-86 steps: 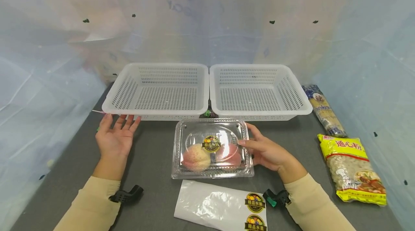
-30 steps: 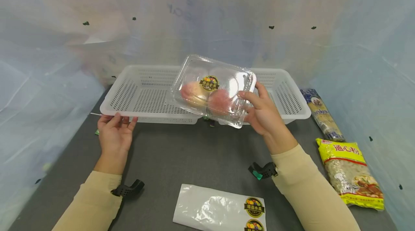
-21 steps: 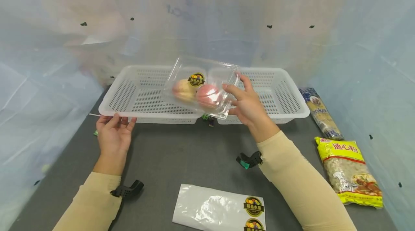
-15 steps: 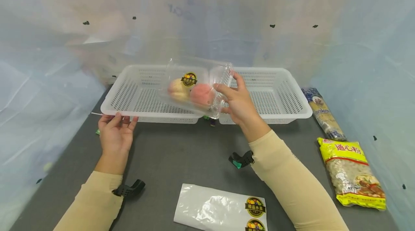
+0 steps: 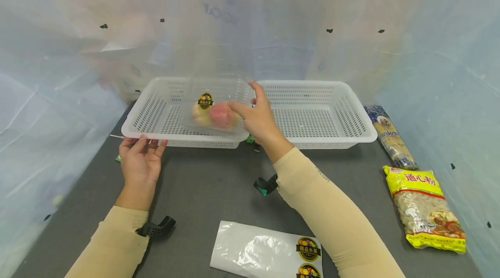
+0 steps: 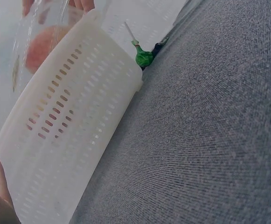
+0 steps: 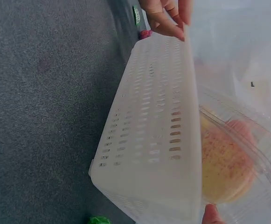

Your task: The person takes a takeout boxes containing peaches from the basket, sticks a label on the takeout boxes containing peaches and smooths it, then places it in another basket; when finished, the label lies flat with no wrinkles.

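In the head view, my right hand point(image 5: 259, 117) grips the right side of a clear plastic fruit box point(image 5: 228, 83) with a black label. Two peaches point(image 5: 222, 115) show through it. The box is tilted and partly inside the left white plastic basket point(image 5: 187, 138); the basket's wall hides part of it in both wrist views. My left hand point(image 5: 139, 167) pinches the front rim of that basket near its left corner, thumb on the rim and fingers below, as the right wrist view shows point(image 7: 169, 16).
A second white basket point(image 5: 316, 140) stands to the right. At the right edge lie a yellow pasta bag point(image 5: 425, 208) and a blue-ended pasta pack point(image 5: 392, 137). A white sticker sheet point(image 5: 254, 247) lies in front. A small green-wrapped item point(image 5: 250, 139) sits between the baskets.
My right hand has lifted the fruit box from the table, carried it left and lowered it into the left basket. My left hand has taken hold of the basket's rim.
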{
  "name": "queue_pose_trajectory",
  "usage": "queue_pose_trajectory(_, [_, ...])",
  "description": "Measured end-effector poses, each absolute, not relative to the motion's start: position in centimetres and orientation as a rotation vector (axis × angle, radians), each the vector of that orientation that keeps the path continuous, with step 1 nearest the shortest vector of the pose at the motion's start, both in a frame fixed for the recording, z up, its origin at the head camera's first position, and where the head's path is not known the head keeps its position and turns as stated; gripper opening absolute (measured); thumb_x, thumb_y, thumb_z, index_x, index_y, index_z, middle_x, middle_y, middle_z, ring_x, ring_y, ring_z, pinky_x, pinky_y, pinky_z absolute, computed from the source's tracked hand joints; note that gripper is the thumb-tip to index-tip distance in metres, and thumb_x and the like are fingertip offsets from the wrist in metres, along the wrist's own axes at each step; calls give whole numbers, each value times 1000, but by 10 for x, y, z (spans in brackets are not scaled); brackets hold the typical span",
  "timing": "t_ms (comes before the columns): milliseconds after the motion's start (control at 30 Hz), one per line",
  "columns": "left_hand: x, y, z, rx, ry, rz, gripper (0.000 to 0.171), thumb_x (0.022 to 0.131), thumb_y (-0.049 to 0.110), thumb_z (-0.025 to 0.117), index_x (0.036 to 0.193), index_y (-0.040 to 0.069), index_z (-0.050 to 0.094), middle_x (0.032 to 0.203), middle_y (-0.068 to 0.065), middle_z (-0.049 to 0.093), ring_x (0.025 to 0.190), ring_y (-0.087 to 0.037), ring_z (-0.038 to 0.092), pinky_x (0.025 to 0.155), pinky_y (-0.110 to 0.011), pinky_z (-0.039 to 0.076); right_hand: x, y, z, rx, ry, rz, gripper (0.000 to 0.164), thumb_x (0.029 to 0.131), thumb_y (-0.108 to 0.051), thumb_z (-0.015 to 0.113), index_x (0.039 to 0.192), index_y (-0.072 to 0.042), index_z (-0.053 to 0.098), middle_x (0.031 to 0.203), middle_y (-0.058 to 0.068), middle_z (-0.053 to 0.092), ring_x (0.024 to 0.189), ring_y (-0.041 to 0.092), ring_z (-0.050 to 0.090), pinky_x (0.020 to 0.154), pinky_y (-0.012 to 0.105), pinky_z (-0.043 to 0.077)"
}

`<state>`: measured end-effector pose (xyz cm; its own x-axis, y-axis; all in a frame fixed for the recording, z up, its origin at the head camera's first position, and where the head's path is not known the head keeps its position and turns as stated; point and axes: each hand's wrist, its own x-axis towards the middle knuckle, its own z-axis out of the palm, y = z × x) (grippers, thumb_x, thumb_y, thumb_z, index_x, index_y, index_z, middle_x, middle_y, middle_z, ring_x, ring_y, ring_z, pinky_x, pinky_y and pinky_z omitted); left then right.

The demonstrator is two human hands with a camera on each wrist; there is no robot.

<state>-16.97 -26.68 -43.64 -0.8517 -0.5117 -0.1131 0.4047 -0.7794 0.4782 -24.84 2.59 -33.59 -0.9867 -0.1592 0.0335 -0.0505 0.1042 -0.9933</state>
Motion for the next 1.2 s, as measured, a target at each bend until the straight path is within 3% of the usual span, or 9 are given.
queue_pose_trajectory(133, [-169,-267,-437,313,-630,-2548,36,109,-4,60,132,14,39,141,-13,51,101,-29,61,76,-44,65,-253,17,-336,-210,2330,-1981,91,101,-30,82,174,-28,27,172,16,28,153,35,35,105,54,51])
queue_pose_trajectory(267, [-168,-268,-437,295,-627,-2544,35,109,-5,59,131,13,39,142,-14,51,99,-30,62,76,-44,66,-255,9,-333,-203,2433,-1871,90,101,-35,81,174,-29,27,177,13,22,159,37,27,119,62,35])
queue_pose_trajectory(500, [-168,-267,-437,320,-666,-2527,34,109,-6,57,132,13,40,153,-16,45,99,-29,61,78,-43,65,-258,-6,-329,-181,2554,-1709,87,103,-37,78,173,-27,28,169,25,27,148,43,41,115,61,41])
queue_pose_trajectory(800, [-169,-268,-436,368,-686,-2507,36,109,-6,57,135,13,41,148,-16,48,95,-27,59,75,-41,65,-270,-20,-343,-126,2442,-1781,86,106,-35,74,174,-18,23,169,15,39,154,34,39,122,52,35])
queue_pose_trajectory(867, [-169,-268,-435,375,-675,-2509,36,109,-7,58,135,12,41,146,-16,50,94,-28,59,74,-41,65,-272,-23,-350,-104,2398,-1816,85,108,-37,72,174,-18,21,171,14,38,155,33,38,122,51,36])
queue_pose_trajectory(1067, [-170,-266,-433,383,-668,-2517,35,109,-7,58,134,12,41,140,-16,52,91,-28,59,74,-42,65,-272,-26,-363,-67,2301,-1850,83,113,-43,61,176,-22,12,177,14,24,155,42,36,106,60,52])
queue_pose_trajectory(1200, [-169,-266,-433,380,-678,-2505,35,109,-6,58,133,12,41,141,-16,52,91,-27,59,74,-41,65,-272,-27,-365,-101,2286,-1822,83,115,-44,56,177,-23,6,180,12,17,159,41,28,114,62,44])
